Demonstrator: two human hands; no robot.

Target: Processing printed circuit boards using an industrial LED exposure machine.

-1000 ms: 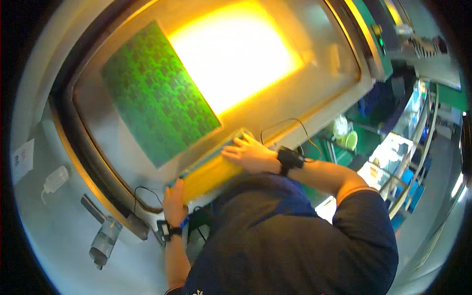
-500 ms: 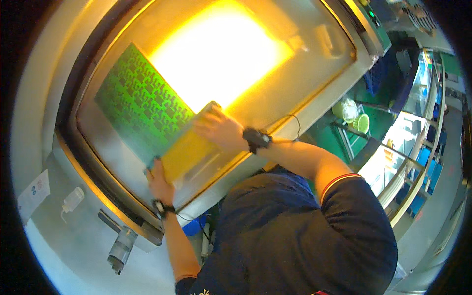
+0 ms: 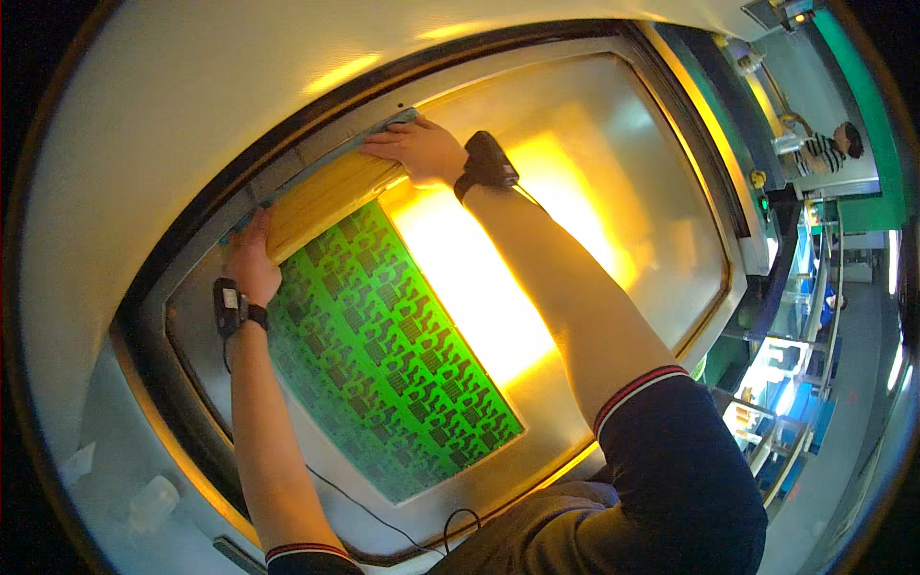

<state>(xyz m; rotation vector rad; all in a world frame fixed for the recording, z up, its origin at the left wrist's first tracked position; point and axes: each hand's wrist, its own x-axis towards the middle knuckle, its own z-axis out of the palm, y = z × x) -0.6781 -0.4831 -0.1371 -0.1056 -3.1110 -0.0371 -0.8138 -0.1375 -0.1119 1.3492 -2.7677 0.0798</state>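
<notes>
A wide, flat wooden squeegee (image 3: 331,198) with a blue-grey far edge lies across the far end of a green panel (image 3: 393,355). Dark repeated shapes cover that panel. My left hand (image 3: 253,264) grips the squeegee's left end, its fingers over the far edge. At the other end my right hand (image 3: 424,151) holds it, fingers laid along the top and the thumb hidden. Beneath panel and squeegee is a shiny, metal-rimmed bed (image 3: 661,240). Yellow-white light glares beside the panel, partly behind my right forearm.
A dark raised frame (image 3: 144,287) borders the bed. Left of it are a white bottle (image 3: 153,503) and a paper sheet (image 3: 79,463). A cable (image 3: 364,513) runs from my left wristband. Far right, a person in stripes (image 3: 819,153) stands beyond lit workbenches (image 3: 776,383).
Both hands have carried the squeegee from the near end of the green panel to its far end. My view has shifted too, and more of the panel now shows.
</notes>
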